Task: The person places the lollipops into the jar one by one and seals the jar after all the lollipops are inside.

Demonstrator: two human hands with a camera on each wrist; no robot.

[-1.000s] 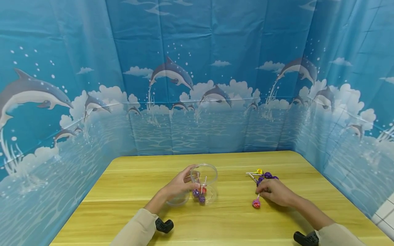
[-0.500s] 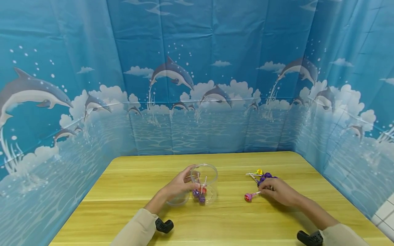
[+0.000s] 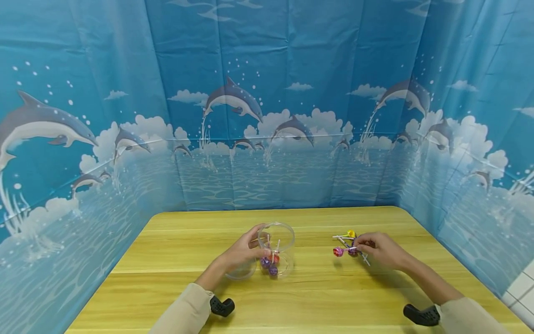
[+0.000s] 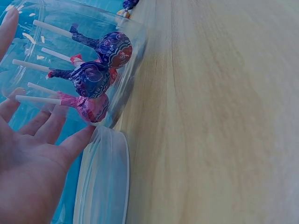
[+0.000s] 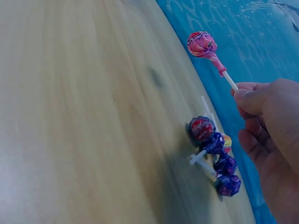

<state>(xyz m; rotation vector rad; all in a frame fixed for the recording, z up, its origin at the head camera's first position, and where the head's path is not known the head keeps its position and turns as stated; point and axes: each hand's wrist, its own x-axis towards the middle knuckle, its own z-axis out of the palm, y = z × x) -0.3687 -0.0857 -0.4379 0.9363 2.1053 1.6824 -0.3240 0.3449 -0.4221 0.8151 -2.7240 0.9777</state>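
Observation:
My left hand grips a clear plastic jar from its left side, thumb in front and fingers behind. Inside the upright jar, several lollipops in purple, red and pink wrappers stand with sticks upward. Thumb and forefinger of my right hand pinch the white stick of a pink lollipop, its round head pointing left, raised above the table. Beneath and beside that hand lies a loose pile of purple-wrapped lollipops, partly hidden by it in the head view. A yellow lollipop lies at the pile's far edge.
A round clear lid lies on the wooden table left of the jar, partly under my left hand. Blue dolphin-print curtain hangs along the table's back and both sides.
My right hand has lifted the pink lollipop and moved slightly back; its head swung from pointing toward me to pointing left. More of the pile's sticks show. My left hand and the jar stay put.

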